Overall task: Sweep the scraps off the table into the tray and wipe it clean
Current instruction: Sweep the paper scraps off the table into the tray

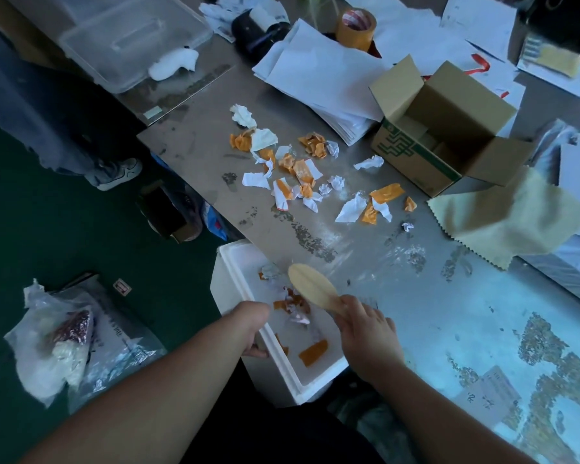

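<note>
1. The desk (416,296) is carrying a loose scatter of orange and white scraps (298,169) at mid-surface, well apart from the near edge.
2. The white foam tray (315,380) is sitting just below that edge with a few pieces in it. Its rim ought to be pressing snugly under the edge so nothing is dropping between.
3. The yellow cloth (516,222) is lying at the right, ready for wiping.
4. The left hand (253,324) is curling around the tray's wall and steadying it.
5. The right hand (365,333) is gripping the wooden brush (312,289) above the tray. It should be reaching past the farthest scraps, then drawing them back in long, low strokes.
</note>
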### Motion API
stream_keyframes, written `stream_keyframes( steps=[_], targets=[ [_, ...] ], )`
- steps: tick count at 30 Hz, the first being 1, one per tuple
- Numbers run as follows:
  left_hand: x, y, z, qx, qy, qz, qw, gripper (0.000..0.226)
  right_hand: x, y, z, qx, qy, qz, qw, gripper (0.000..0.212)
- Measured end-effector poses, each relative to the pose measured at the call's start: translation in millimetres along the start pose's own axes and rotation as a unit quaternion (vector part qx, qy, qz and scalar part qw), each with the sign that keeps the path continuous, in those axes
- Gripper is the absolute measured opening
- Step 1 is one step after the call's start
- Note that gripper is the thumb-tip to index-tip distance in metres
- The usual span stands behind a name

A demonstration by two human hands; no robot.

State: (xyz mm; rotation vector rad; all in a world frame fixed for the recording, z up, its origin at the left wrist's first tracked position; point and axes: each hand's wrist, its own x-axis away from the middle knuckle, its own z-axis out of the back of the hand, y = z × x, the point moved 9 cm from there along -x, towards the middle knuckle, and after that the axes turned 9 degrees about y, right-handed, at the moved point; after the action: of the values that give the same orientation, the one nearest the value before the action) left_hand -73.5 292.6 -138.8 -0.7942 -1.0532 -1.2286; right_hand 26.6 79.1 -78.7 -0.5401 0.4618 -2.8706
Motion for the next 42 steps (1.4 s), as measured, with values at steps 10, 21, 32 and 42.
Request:
stream_keyframes(
  steps=[10,21,32,42],
  targets=[
    [-9.1,14.4,40.8,-0.015,0.009,-0.005,1.0,0.02,-61.9,-36.0,27.0,-0.027,0.064,-0.006,0.998,0.028],
    [-37.7,37.1,80.0,0.012,-0.005,0.004,1.0,0.024,-62.7,-90.4,-9.3,-0.013,-0.035,0.039,0.999,0.026],
    [-52.4,61.6,111.1,0.0,-0.015,0.011,1.0,0.03,-132.9,-111.8,24.3,0.005,0.06,-0.038,0.997,0.026],
    [-55.7,72.7,119.5,0.011,-0.028,0.01,0.999,0.02,-79.0,-143.6,-10.3,0.045,-0.01,0.042,0.998,0.031]
  ],
)
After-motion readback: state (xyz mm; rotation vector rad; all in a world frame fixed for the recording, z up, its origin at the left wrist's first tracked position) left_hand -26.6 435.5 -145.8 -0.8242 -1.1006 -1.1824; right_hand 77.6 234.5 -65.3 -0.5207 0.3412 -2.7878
